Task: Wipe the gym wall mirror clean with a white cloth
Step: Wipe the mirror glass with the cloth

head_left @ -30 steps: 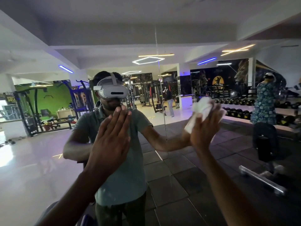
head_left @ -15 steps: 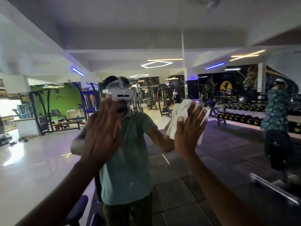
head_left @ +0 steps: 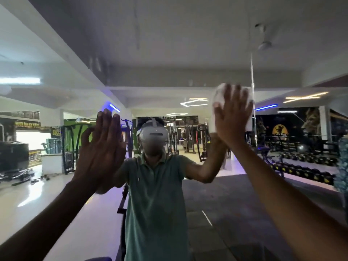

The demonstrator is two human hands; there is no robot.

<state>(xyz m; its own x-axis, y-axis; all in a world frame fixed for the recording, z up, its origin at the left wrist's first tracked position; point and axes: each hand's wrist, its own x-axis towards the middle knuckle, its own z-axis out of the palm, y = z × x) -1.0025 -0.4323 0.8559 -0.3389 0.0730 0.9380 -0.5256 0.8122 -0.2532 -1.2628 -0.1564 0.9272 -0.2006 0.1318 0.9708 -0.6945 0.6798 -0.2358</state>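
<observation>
White cloth [head_left: 218, 98]: bunched, pressed flat against the mirror [head_left: 169, 53] under the right hand [head_left: 232, 117], high and right of centre. Cloth shows above the fingertips and along both sides of the palm; a strip hangs below the hand on the left edge.

Right hand: fingers straight and slightly spread, palm pushing the cloth onto the glass. No curl round the cloth visible.

Left hand [head_left: 99, 149]: raised at about head height, palm flat toward the mirror, fingers straight and close together, thumb out to the side. Holds nothing. Whether it actually touches the glass cannot be told.

Mirror: fills the view. A vertical seam [head_left: 252, 76] runs just right of the cloth.

Reflected in it: the person in a green polo shirt [head_left: 156, 204] with a white headset [head_left: 153, 133], both arms up. Behind, weight machines [head_left: 188, 136], a row of dumbbells [head_left: 301, 172] at right, glossy pale floor at left, dark tiles at right, ceiling light strips [head_left: 195, 102]. Picture slightly motion-blurred.
</observation>
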